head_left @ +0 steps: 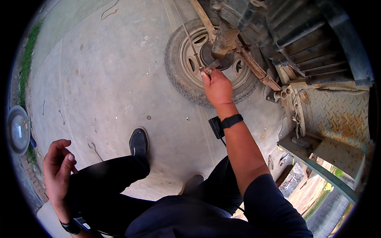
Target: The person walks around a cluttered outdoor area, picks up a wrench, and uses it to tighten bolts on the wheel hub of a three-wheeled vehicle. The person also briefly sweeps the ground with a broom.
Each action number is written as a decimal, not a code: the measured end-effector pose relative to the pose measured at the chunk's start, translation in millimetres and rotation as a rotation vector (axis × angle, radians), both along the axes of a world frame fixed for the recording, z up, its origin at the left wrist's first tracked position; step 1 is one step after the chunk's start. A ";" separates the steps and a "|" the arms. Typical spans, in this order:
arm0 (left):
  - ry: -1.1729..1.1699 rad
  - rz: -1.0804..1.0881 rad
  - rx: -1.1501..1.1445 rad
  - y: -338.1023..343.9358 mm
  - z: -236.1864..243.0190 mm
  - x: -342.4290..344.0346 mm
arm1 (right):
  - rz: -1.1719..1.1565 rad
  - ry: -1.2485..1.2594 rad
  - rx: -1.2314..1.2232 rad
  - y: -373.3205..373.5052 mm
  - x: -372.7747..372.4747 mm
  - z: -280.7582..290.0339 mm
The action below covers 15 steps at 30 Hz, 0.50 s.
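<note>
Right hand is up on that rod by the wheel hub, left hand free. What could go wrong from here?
1. The right hand pinches a small fitting on the thin rod; it could slip and drop onto the concrete.
2. Rusty linkage sits close beside the knuckles: scrape risk.
3. The left hand holds nothing, so the long reach is unbraced.

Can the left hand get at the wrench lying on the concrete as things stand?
Probably yes. The left hand is empty, fingers loosely curled, and hangs above the ground not far from the wrench, with only bare concrete between them. The person would likely have to bend down.
</note>
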State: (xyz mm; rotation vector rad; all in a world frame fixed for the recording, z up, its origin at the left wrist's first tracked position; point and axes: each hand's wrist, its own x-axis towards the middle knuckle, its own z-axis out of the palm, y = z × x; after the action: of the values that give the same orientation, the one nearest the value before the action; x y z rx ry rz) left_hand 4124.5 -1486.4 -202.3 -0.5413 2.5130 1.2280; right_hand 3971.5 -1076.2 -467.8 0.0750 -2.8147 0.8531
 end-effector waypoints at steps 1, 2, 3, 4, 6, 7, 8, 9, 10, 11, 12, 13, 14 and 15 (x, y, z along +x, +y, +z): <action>0.001 -0.001 -0.001 -0.6 -0.6 0.4 | 0.031 0.017 0.034 -1.7 2.3 -0.9; 0.001 0.001 -0.003 -0.5 -0.4 0.3 | 0.031 0.019 0.045 -2.6 3.8 -1.5; 0.000 0.003 -0.006 -0.2 0.0 0.1 | 0.031 0.022 0.057 -3.3 5.0 -2.0; 0.000 0.005 -0.009 0.0 0.4 0.0 | 0.032 0.024 0.068 -5.0 6.0 -1.2; -0.001 0.014 -0.002 1.1 1.6 -0.5 | 0.083 -0.006 0.118 -9.2 7.2 0.4; -0.002 0.017 0.004 1.5 1.3 -1.1 | 0.107 -0.021 0.145 -10.2 7.6 2.0; 0.000 0.009 0.001 1.5 0.6 -1.3 | 0.121 -0.026 0.169 -10.5 8.2 2.9; 0.002 0.001 -0.001 1.5 -0.4 -1.5 | 0.135 -0.031 0.193 -10.7 8.6 3.6; 0.004 -0.006 -0.005 1.6 -0.2 -1.3 | 0.151 -0.036 0.215 -11.6 8.6 4.0; 0.002 -0.002 -0.005 2.2 0.4 -1.8 | 0.149 -0.004 0.185 -10.9 8.3 2.9; 0.000 0.002 -0.006 3.1 0.9 -2.9 | 0.147 0.027 0.155 -8.3 7.7 0.6; -0.002 0.007 -0.006 3.5 1.1 -3.1 | 0.146 0.059 0.124 -5.7 6.6 -1.6; -0.003 0.010 -0.006 3.3 1.1 -2.7 | 0.088 0.053 0.034 -1.9 3.6 -3.4; -0.005 0.012 -0.005 3.1 1.0 -2.3 | 0.030 0.046 -0.056 2.6 -1.1 -5.1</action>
State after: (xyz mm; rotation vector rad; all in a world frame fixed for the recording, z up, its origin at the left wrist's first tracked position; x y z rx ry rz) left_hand 4122.2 -1483.3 -201.3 -0.5613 2.5134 1.2231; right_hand 3970.4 -1073.7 -472.9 0.1270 -2.7520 0.9236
